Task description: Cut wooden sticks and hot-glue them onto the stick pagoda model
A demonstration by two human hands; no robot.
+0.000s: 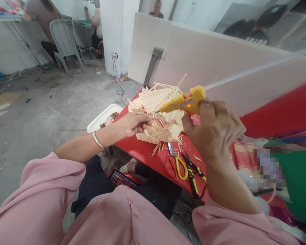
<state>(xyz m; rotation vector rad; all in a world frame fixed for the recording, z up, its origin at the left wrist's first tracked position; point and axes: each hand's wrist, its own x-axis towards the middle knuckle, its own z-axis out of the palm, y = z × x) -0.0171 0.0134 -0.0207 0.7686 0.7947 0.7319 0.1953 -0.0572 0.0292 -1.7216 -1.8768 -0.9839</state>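
My right hand (214, 126) is wrapped round a yellow hot glue gun (181, 103), whose small orange light is lit. The gun's nozzle points left and down, its tip close to the fingertips of my left hand (137, 123). The left thumb and forefinger are pinched together; whatever is between them is too small to make out. Behind and below the fingers is a structure of thin wooden sticks (155, 98) with slanted, roof-like panels. A lower stick-built part (149, 134) lies in front of it on the red table (127, 144).
Scissors (178, 166) with red and yellow handles and black-yellow pliers (192, 175) lie at the table's near edge among loose stick pieces. A white tray (93, 124) is at the left. White panels (206, 64) stand behind. Farther off, a person sits by a grey chair (66, 39).
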